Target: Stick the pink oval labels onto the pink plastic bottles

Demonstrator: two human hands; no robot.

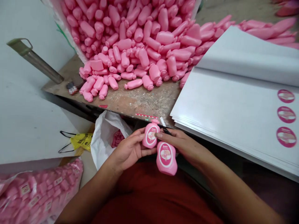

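Note:
My left hand (127, 151) is closed around a small pink bottle (147, 143) with an oval "BABY" label facing up and its neck pointing away from me. The thumb of my right hand (184, 143) presses on that bottle's label. Just below it, a second labelled pink bottle (166, 169) is held by the right hand, its base toward me; the fingers behind it are hidden. A thin black item (167, 132) shows between the right fingers, and its kind is unclear. Both bottles are over my lap, at the table's front edge.
Unlabelled pink bottles (140, 59) spill from a large sack across the table (130, 101). White label sheets (224, 102) with oval stickers (286, 114) lie at right. A white bag (99, 137) stands below the edge; a clear bag of bottles (42, 193) lies lower left.

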